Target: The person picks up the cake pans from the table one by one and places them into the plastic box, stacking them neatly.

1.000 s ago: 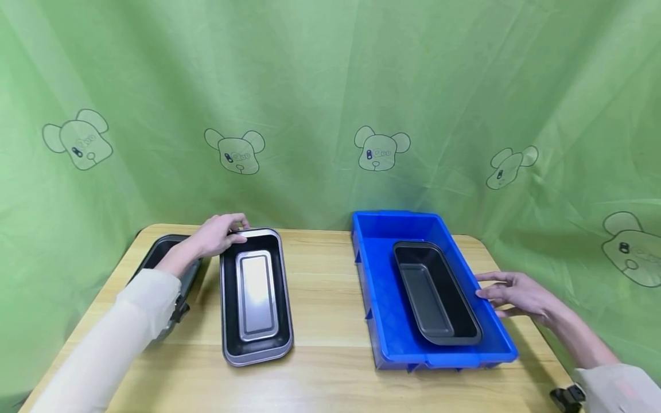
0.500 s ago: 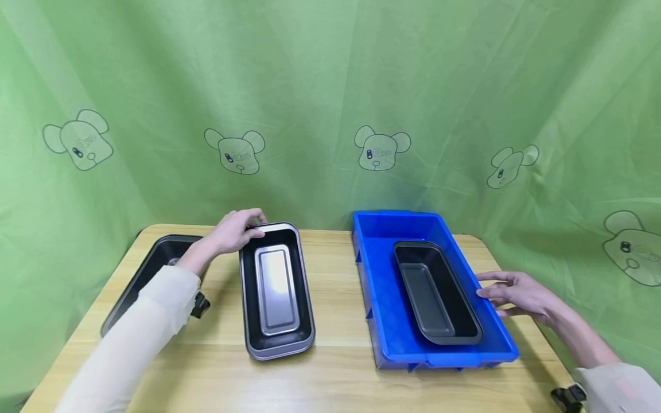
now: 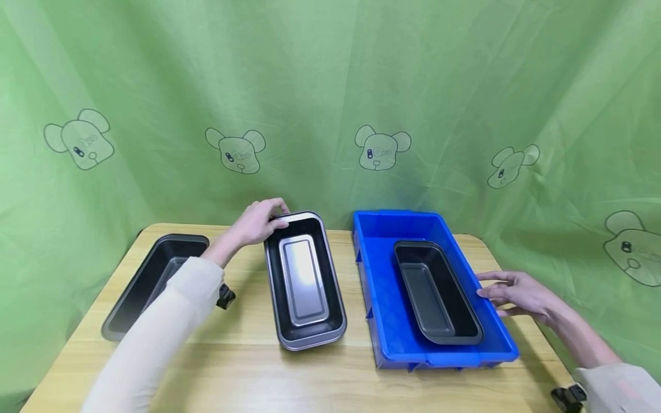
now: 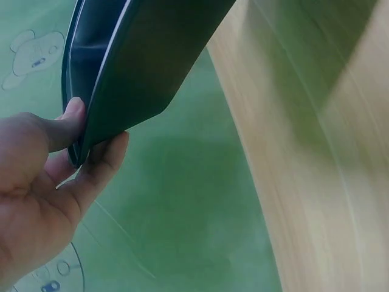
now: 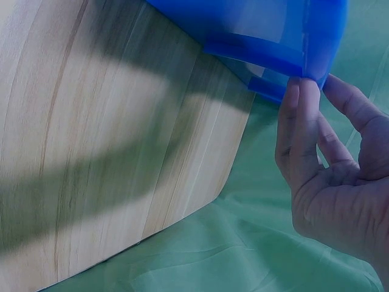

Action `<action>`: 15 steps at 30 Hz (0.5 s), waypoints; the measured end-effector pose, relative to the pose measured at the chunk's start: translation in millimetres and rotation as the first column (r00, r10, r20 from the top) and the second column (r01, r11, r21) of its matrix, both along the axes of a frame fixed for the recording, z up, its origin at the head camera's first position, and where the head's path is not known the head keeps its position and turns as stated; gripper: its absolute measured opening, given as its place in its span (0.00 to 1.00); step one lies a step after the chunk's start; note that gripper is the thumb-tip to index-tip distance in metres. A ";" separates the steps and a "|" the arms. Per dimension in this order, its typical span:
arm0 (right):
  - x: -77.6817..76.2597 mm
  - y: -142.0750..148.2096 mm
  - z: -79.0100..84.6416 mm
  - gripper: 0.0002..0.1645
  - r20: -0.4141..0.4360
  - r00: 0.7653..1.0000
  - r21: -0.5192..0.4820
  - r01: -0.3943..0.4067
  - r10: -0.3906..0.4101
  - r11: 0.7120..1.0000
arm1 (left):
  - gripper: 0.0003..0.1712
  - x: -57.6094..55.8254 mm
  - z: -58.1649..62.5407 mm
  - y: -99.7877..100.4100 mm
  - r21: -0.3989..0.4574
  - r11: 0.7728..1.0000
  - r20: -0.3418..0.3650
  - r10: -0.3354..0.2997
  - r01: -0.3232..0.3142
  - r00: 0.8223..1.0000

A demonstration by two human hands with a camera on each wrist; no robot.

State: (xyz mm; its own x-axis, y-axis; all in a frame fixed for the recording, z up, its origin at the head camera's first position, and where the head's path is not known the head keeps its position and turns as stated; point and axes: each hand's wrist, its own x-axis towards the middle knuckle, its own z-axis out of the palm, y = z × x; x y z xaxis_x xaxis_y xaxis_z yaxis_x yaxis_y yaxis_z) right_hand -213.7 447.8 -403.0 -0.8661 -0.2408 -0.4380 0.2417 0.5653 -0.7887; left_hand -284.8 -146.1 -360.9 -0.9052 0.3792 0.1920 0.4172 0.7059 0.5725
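A dark loaf pan (image 3: 304,281) with a shiny panel in its floor hangs tilted left of the blue bin. My left hand (image 3: 258,221) pinches its far left corner, and the left wrist view shows the thumb inside the rim and the fingers behind the pan wall (image 4: 146,67). A second loaf pan (image 3: 432,292) lies slanted inside the blue plastic bin (image 3: 377,338). At the bin's right side, my right hand (image 3: 521,295) holds the rim between thumb and fingers. In the right wrist view those fingers (image 5: 304,121) meet the bin's edge (image 5: 267,58).
Another loaf pan (image 3: 155,275) sits at the table's left, partly covered by my left sleeve (image 3: 165,332). The wooden table (image 3: 248,373) ends at a green curtain (image 3: 310,103) with printed bear heads behind it.
My left hand has carried the loaf pan rightward and slightly farther back, nearer the bin. The left pan shows more from under my arm. My right hand and the bin stay put.
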 end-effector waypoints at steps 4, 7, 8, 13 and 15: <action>-0.5 -1.0 0.4 0.44 0.002 1.000 -0.003 -0.001 0.001 1.000 | 0.13 -4.5 4.4 11.3 0.024 1.000 -0.001 -0.003 0.003 1.000; -1.2 -1.8 1.3 0.44 0.002 1.000 -0.003 0.001 -0.001 1.000 | 0.13 -7.2 8.1 19.9 0.031 1.000 -0.005 -0.007 0.007 1.000; -1.4 -1.9 1.5 0.45 0.002 1.000 0.000 0.005 -0.005 1.000 | 0.13 -7.8 9.6 22.8 0.033 0.999 -0.004 -0.010 0.010 1.000; -1.2 -2.0 1.7 0.45 0.000 1.000 0.012 0.014 -0.014 1.000 | 0.13 -8.9 16.4 36.8 0.049 0.999 -0.002 -0.023 0.023 1.000; -0.8 -1.7 1.3 0.44 0.002 1.000 0.011 0.009 -0.009 1.000 | 0.13 -9.3 18.7 42.6 0.057 0.998 -0.004 -0.029 0.029 1.000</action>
